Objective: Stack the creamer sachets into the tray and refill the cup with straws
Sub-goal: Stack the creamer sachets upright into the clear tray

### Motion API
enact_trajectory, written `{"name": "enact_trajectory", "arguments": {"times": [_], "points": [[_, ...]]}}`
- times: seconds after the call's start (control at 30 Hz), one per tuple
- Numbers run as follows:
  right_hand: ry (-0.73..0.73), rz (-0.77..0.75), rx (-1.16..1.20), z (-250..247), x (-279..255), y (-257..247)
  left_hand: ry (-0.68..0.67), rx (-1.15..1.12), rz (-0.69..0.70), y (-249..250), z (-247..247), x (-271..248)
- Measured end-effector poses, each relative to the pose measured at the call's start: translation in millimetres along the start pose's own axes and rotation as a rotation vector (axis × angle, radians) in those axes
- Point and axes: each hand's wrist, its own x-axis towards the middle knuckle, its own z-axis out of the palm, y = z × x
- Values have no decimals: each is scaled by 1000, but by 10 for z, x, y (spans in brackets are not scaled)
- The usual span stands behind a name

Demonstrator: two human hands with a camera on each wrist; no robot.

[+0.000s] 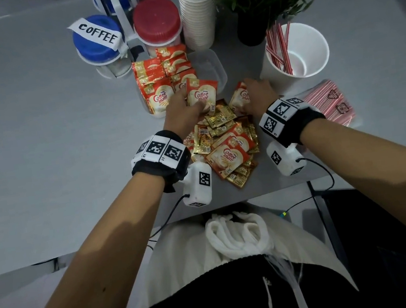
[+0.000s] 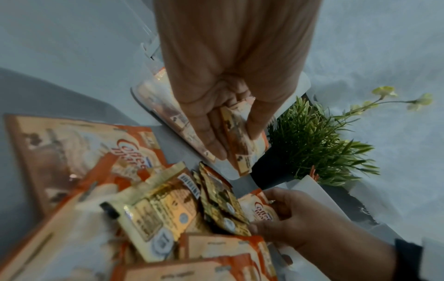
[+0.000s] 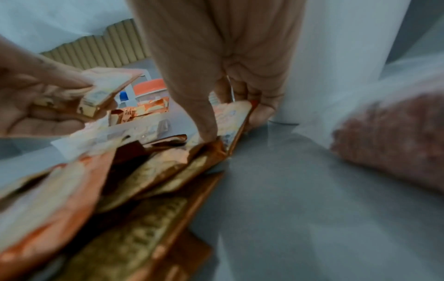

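Table (image 1: 36, 125) with tray (image 1: 213, 66) roughly half filled with stacked sachets (image 1: 160, 81), loose pile (image 1: 224, 145) remaining, cup (image 1: 296, 49) holding few straws (image 1: 278, 46), left hand (image 1: 182, 109) and right hand (image 1: 258, 93) each pinching one sachet.

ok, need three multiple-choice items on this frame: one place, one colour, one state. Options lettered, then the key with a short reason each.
1. Where does the white paper cup holding red-striped straws stand relative to the clear plastic tray?
A. right
B. left
C. inside it

2. What colour is the lid of the jar labelled COFFEE?
A. red
B. blue
C. green

3. What is the left hand doing?
A. resting flat
B. gripping a straw
C. holding a red-and-white creamer sachet

Key: A, the cup stands right of the tray; B, blue lid under the label; C, fingers pinch the sachet.
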Motion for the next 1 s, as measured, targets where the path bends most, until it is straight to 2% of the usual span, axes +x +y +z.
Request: {"name": "enact_trajectory", "arguments": {"times": [0.23, 0.3, 0.4, 0.53, 0.6, 0.77, 1.0], "points": [[131, -77, 238, -299, -59, -68, 34, -114, -40, -13, -30, 10], [16, -134, 363, -418, -76, -97, 19, -146, -47, 8, -34, -3], [-207, -179, 545, -502, -140, -176, -87, -265, -69, 68, -35, -59], [-293, -172, 661, -500, -173, -258, -199, -332, -43, 120, -36, -154], [-279, -166, 705, -488, -192, -271, -185, -315, -27, 88, -46, -183], [-233, -74, 1046, -450, -228, -198, -109, -357, -28, 19, -78, -220], [-97, -112, 1025, -368, -261, -300, -129, -317, -42, 15, -7, -273]]}}
